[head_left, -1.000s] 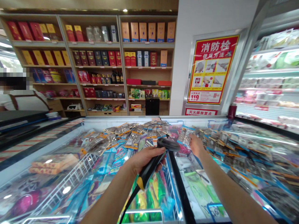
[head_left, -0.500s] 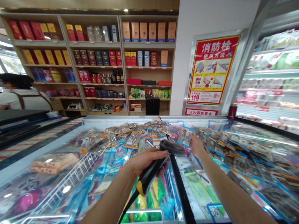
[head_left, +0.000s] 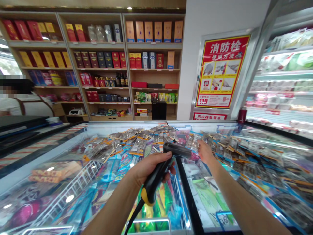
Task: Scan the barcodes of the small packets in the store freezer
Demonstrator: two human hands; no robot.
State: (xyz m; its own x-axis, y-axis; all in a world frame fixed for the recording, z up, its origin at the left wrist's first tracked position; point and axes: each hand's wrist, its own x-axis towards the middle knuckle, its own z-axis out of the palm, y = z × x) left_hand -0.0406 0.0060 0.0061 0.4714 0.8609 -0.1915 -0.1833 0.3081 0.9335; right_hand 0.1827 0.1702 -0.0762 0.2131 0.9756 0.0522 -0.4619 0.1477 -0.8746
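Observation:
My left hand [head_left: 152,165] is closed around the handle of a black barcode scanner [head_left: 178,150] with a yellow collar and a cable running down. The scanner's head points right, toward a small clear packet [head_left: 192,141] with a blue edge. My right hand [head_left: 205,152] pinches that packet at its right side, just above the glass top of the freezer. Similar packets with orange edges [head_left: 138,146] lie spread over the glass behind the scanner. More blue- and orange-edged packets [head_left: 246,153] are heaped to the right of my right hand.
Under the glass, a chest freezer holds white wire baskets [head_left: 80,182] and bagged goods. A black frame bar [head_left: 187,192] divides its top. Shelves of boxes [head_left: 154,31] stand behind, a lit display fridge [head_left: 283,78] at right. A person [head_left: 26,106] is at the far left.
The scanner and my left hand have shifted slightly up and left. My right hand stays on the packet with only a small shift left.

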